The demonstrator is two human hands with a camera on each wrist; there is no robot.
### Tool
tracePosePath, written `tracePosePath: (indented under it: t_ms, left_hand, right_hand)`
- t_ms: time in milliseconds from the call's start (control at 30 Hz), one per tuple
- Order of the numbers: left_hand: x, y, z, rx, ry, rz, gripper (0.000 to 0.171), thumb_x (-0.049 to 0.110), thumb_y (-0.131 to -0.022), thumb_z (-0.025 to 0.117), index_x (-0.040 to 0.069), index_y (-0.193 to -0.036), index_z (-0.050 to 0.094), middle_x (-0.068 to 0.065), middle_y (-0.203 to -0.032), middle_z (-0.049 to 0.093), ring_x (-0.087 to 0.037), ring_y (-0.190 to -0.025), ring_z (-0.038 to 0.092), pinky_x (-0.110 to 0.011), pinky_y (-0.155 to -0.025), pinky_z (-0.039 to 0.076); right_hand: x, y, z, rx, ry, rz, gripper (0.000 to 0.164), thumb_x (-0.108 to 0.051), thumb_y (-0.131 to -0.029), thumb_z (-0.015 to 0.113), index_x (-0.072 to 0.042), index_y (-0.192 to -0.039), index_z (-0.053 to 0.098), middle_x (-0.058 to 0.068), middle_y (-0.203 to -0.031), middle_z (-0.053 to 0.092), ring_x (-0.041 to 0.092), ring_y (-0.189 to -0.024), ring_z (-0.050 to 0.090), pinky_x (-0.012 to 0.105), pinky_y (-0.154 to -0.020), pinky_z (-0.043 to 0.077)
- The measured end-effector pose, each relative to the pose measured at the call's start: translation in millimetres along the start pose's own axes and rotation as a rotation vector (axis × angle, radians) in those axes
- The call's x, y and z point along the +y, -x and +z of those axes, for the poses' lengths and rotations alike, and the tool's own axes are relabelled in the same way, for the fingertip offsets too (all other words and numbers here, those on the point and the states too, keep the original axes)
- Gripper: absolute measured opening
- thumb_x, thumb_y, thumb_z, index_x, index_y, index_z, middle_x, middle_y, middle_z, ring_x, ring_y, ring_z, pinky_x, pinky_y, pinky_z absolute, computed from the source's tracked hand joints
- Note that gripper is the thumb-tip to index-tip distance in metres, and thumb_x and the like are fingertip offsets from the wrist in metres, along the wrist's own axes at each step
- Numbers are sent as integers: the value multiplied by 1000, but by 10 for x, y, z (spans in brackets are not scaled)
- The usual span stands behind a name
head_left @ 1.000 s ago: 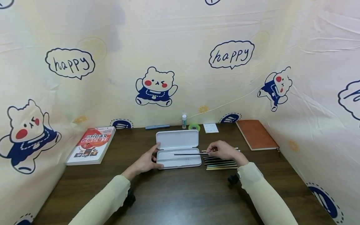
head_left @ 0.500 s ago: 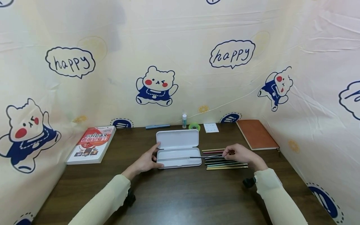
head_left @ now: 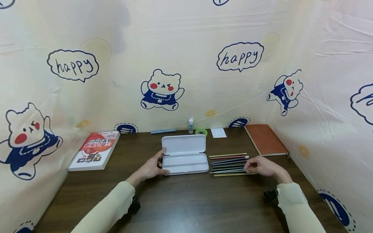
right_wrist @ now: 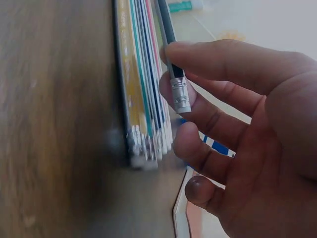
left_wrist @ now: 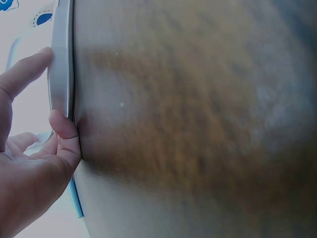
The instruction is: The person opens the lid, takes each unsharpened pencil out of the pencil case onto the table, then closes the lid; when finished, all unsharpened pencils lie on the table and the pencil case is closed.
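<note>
My left hand (head_left: 151, 166) holds the left end of an open, light-coloured pencil case (head_left: 201, 168). In the left wrist view its thumb and fingers (left_wrist: 64, 131) lie against the case's side (left_wrist: 62, 89). The case's divided tray shows nothing in it, and its lid (head_left: 183, 144) leans back. My right hand (head_left: 265, 167) is at the right end of a row of pencils (head_left: 228, 160) beside the case. In the right wrist view it pinches a black pencil (right_wrist: 167, 25) near its silver eraser end, just above the other pencils (right_wrist: 136, 64).
A workbook (head_left: 94, 150) lies at the left and a brown notebook (head_left: 266, 139) at the right. Along the back are a blue pen (head_left: 163, 131), a glue stick (head_left: 190, 126), green tape (head_left: 201, 131) and a white card (head_left: 218, 132). A patterned cloth (head_left: 186, 48) hangs behind.
My right hand has moved right and toward me, from over the case to the pencils' right ends. The pencil lifted over the tray now lies close over the row. My left hand has stayed put.
</note>
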State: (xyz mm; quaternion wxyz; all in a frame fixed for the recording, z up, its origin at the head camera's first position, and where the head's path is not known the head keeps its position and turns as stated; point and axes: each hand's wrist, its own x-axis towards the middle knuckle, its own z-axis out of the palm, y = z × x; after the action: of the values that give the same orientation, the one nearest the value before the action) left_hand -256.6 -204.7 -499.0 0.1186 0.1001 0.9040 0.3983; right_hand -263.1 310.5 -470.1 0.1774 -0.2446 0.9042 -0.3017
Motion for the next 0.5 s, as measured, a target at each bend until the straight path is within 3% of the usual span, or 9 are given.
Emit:
tracePosePath:
  t_ms: [500]
  left_hand:
    - [-17, -12, -1, -5, -2, -7, 108, 30, -79, 85, 25, -161, 14, -13, -149, 47, -18, -97, 51, -31, -82, 43]
  right_hand:
    - [147, 84, 2, -15, 12, 1, 3, -14, -86, 75, -12, -89, 76, -4, -81, 69, 6, -71, 55, 23, -65, 47]
